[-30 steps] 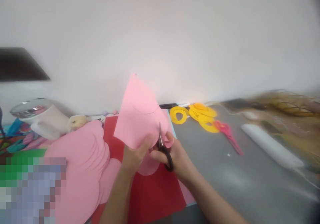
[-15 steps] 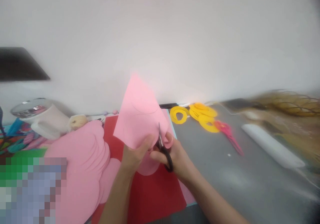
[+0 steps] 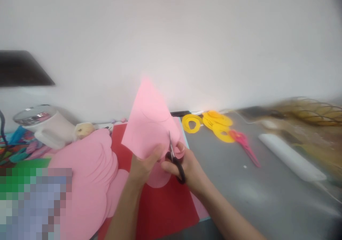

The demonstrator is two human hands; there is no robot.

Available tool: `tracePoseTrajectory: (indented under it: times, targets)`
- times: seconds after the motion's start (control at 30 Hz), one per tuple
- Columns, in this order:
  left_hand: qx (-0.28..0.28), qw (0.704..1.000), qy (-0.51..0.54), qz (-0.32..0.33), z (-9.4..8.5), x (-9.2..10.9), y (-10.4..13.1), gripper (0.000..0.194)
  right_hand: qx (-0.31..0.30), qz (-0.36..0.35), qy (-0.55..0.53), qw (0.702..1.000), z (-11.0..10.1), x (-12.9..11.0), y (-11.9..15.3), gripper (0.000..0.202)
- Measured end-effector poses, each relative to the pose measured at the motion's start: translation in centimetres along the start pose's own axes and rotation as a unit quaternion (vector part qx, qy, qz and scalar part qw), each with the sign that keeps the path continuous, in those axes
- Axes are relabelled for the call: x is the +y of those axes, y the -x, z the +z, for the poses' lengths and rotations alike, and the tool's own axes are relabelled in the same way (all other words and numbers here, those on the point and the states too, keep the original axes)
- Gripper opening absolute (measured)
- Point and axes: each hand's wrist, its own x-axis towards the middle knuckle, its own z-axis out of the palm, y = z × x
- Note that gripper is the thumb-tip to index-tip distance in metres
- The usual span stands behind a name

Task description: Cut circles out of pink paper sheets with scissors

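Observation:
A pink paper sheet [image 3: 149,126] with a curved line drawn on it stands raised in the middle of the view. My left hand [image 3: 145,165] grips its lower edge, thumb on the near face. My right hand [image 3: 188,165] is closed on black-handled scissors [image 3: 176,165], whose blades point up against the paper's right part. A curled strip of pink paper lies by the right fingers. Below the hands, a rounded pink piece [image 3: 158,177] rests over red paper [image 3: 168,208].
Many rounded pink pieces [image 3: 82,175] are stacked at the left, near a white mug [image 3: 57,129]. Yellow rings [image 3: 217,120], pink scissors [image 3: 245,147] and a white bar-shaped object [image 3: 291,156] lie to the right. A wall rises behind.
The scissors blades have tilted very slightly to the left and the paper has shifted a little. Both hands keep their holds.

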Motion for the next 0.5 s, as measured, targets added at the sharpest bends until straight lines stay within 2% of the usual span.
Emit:
tracePoseTrajectory:
  times: [0.1,0.23,0.4,0.5]
  targets:
    - [-0.003,1.000,-0.003,0.003,-0.15,0.10,0.00,0.024,0.006,0.007,-0.003,1.000,0.05,-0.10,0.05,0.040]
    - [-0.015,1.000,-0.005,0.012,-0.17,0.22,-0.11,0.015,0.005,0.010,0.001,1.000,-0.05,0.00,0.11,0.039]
    - [-0.005,1.000,0.003,0.024,-0.03,0.02,-0.18,0.016,0.010,0.019,-0.002,1.000,-0.06,0.06,0.08,0.040]
    - [0.020,0.999,0.019,0.036,-0.02,-0.25,-0.26,0.017,0.033,0.008,0.017,0.999,0.18,0.31,-0.03,0.042]
